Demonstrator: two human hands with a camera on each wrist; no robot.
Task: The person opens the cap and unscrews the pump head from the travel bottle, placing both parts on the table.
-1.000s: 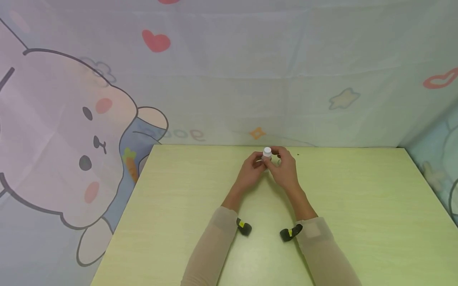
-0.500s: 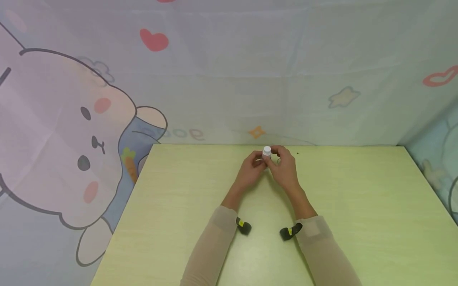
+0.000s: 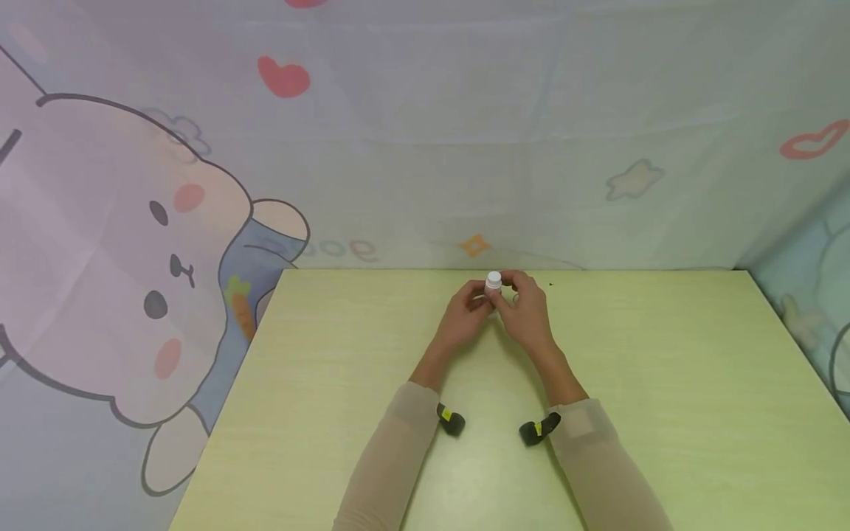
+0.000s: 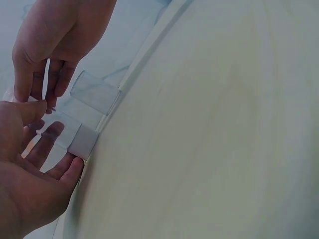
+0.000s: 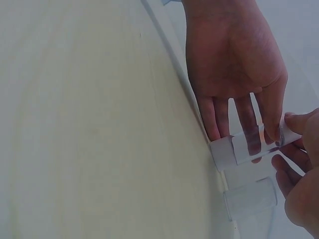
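A small white bottle (image 3: 493, 282) with a white screw cap stands upright above a clear vessel (image 4: 65, 130) with a white base (image 4: 82, 142), near the table's back edge. My left hand (image 3: 462, 315) holds the bottle's lower part with thumb and index. Its other fingers spread down the vessel; in the right wrist view some show through its clear wall. From the other side my right hand (image 3: 527, 311) pinches the bottle, thumb in front and index behind. Beside the vessel, under the right hand, stands a clear glass (image 5: 250, 198). The hands partly hide the bottle's body.
The pale yellow table (image 3: 319, 383) reaches back to a hanging printed cloth (image 3: 432, 147), close behind the hands. A tiny dark speck (image 3: 550, 285) lies right of the hands. Black wrist cameras (image 3: 451, 420) sit on the inner sides of both sleeves.
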